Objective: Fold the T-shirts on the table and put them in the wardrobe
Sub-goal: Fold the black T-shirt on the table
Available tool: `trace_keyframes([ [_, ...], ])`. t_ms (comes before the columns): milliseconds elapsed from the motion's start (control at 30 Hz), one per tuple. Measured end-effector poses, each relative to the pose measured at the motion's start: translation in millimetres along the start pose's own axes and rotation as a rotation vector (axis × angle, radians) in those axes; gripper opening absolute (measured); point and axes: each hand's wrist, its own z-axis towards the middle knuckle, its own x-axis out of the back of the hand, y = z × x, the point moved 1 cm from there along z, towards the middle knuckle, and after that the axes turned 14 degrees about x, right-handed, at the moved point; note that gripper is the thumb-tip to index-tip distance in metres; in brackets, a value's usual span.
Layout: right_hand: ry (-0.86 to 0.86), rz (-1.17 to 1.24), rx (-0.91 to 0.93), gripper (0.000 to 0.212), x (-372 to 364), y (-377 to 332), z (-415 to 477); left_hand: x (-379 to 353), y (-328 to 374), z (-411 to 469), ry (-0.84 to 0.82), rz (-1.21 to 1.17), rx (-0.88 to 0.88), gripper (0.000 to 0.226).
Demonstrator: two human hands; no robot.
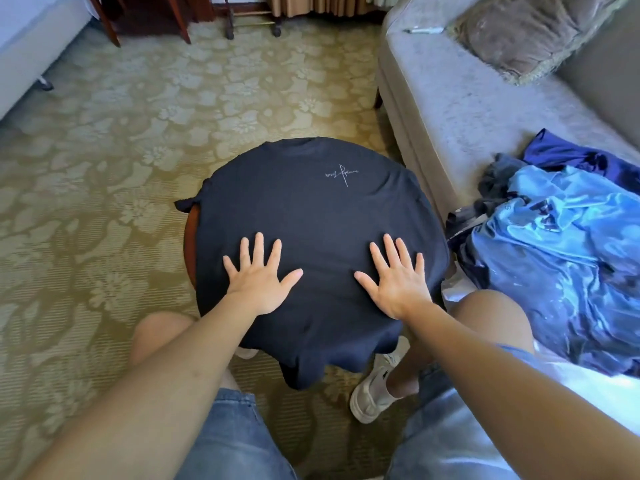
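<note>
A dark navy T-shirt (311, 209) with a small white signature print lies spread flat over a small round wooden table (190, 233), collar at the far side, hem hanging over the near edge. My left hand (258, 275) rests palm down on the shirt's near left part, fingers spread. Flat on the near right part lies my right hand (394, 278), fingers spread too. Neither hand grips the cloth. Only a sliver of the table's rim shows at the left.
A heap of blue garments (561, 244) lies on the grey sofa (450, 109) to the right. A grey cushion (526, 32) sits at the sofa's back. Patterned carpet (104, 150) surrounds the table. Wooden furniture legs (180, 19) stand far off. My knees flank the table.
</note>
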Motion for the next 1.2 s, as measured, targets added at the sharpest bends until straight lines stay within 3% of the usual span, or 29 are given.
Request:
trace_keyframes([
  [167,0.008,0.023,-0.051,0.077,-3,-7,-47,-7,6,-36,-0.046,-0.002,-0.016,0.081],
  [333,0.017,-0.139,-0.075,0.069,16,-23,-57,2,7,-59,0.001,0.043,-0.044,0.086],
  [567,0.000,0.020,0.030,0.073,38,-33,-1,31,-1,-20,0.169,-0.086,0.050,0.069],
  [867,-0.109,0.032,0.089,0.074,33,-53,106,33,0,60,0.097,-0.109,0.068,0.073],
  [1200,-0.042,-0.025,0.099,0.074,8,-44,100,13,5,49,0.116,-0.086,0.121,0.075],
])
